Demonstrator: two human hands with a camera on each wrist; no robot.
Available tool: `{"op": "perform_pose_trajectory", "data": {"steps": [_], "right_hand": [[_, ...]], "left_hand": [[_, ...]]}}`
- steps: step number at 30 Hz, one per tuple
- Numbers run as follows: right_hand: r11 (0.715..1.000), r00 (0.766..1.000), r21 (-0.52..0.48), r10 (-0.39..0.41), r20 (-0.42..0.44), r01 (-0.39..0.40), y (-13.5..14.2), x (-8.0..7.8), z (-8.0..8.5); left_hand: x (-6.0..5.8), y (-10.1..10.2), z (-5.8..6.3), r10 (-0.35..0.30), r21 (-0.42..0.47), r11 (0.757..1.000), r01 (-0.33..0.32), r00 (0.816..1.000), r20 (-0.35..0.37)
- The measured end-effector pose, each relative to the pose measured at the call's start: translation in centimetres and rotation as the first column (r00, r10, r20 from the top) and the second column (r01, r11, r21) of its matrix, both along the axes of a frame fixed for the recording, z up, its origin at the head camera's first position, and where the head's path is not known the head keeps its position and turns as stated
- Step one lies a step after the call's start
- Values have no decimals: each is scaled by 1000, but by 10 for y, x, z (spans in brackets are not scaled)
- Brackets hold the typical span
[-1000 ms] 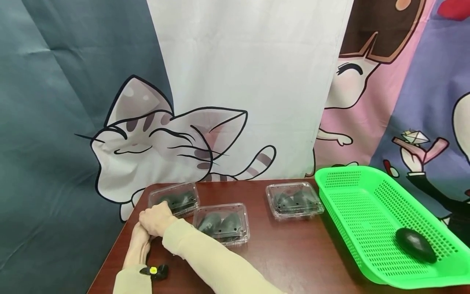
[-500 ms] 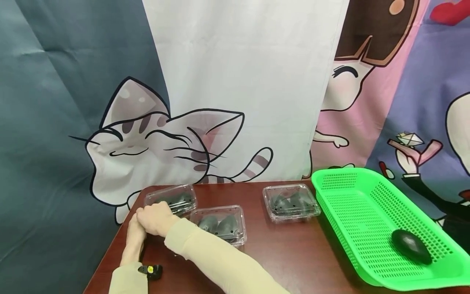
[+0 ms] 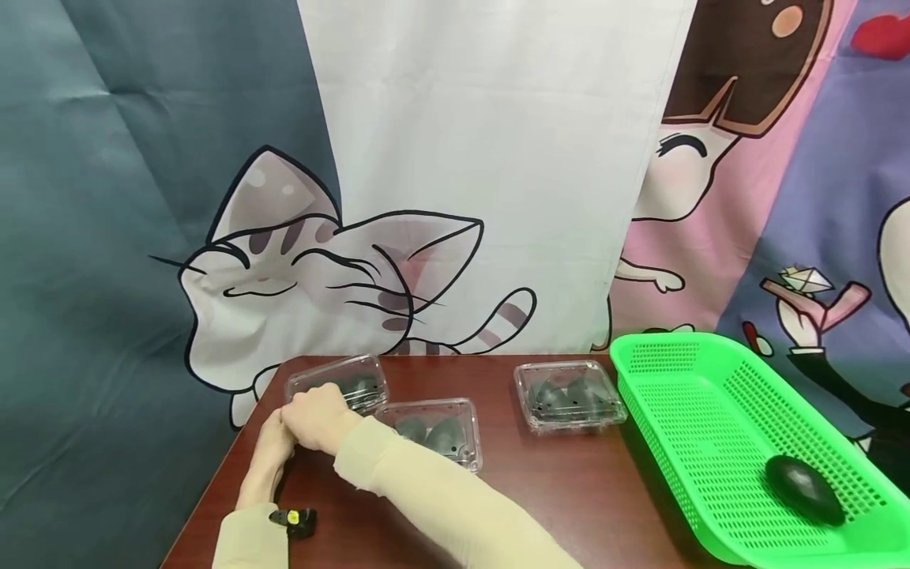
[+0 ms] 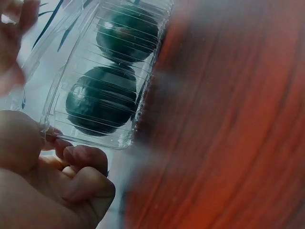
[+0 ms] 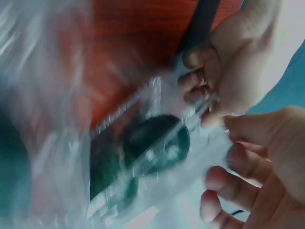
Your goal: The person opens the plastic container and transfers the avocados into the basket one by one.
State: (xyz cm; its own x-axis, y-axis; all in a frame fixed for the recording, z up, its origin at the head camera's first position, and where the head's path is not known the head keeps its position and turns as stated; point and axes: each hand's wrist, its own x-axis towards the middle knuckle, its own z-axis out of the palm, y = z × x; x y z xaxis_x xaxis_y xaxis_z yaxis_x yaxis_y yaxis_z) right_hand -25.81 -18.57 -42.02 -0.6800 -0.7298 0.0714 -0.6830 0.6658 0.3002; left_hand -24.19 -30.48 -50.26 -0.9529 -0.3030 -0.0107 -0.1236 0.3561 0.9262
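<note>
At the back left of the wood-grained worktop, the left hand pinches the corner of a clear, ribbed plastic clamshell holding smooth, dark-green ovals, while the right hand bends beside that corner, though I can't tell whether it grips.

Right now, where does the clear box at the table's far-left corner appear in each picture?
Head: clear box, left of centre, partly hidden by the right hand.
Left wrist: clear box, upper left.
Right wrist: clear box, lower middle.
Shared landmark: the left hand, in every view.
</note>
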Motion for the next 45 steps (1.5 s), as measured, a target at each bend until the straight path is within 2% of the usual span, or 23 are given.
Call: {"op": "perform_pose_trajectory", "data": {"steps": [4, 7, 10, 14, 18, 24, 30, 36, 41, 45], "right_hand": [[992, 995, 106, -54, -78, 63, 14, -5, 6], [980, 992, 183, -64, -111, 83, 24, -10, 8], [976, 988, 217, 18, -155, 16, 30, -15, 7], [969, 967, 221, 152, -205, -105, 34, -22, 2], [962, 957, 226, 204, -208, -156, 40, -30, 2], [970, 944, 156, 222, -245, -187, 47, -44, 16], [989, 943, 31, 150, -297, -148, 50, -52, 26], [987, 932, -95, 90, -352, -131, 48, -63, 30], [977, 951, -183, 45, -307, -106, 40, -75, 32], [968, 978, -245, 3, -209, -55, 36, -85, 35]], "left_hand": [[-4, -3, -1, -42, -18, 999, 43, 996, 75], [-6, -4, 1, -54, -63, 996, 59, 995, 85], [-6, -4, 6, -63, -122, 990, 71, 996, 67], [-7, -3, 11, -63, -197, 978, 72, 997, 53], [-9, -2, 12, -46, -219, 974, 59, 997, 61], [-9, -3, 11, -19, -231, 973, 30, 999, 50], [-7, -4, 7, -28, -209, 977, 45, 996, 82], [-5, -1, 5, -38, -186, 981, 53, 996, 83], [-2, -2, 4, -17, -173, 985, 27, 998, 63], [0, -3, 1, -14, -141, 990, 24, 998, 68]]}}
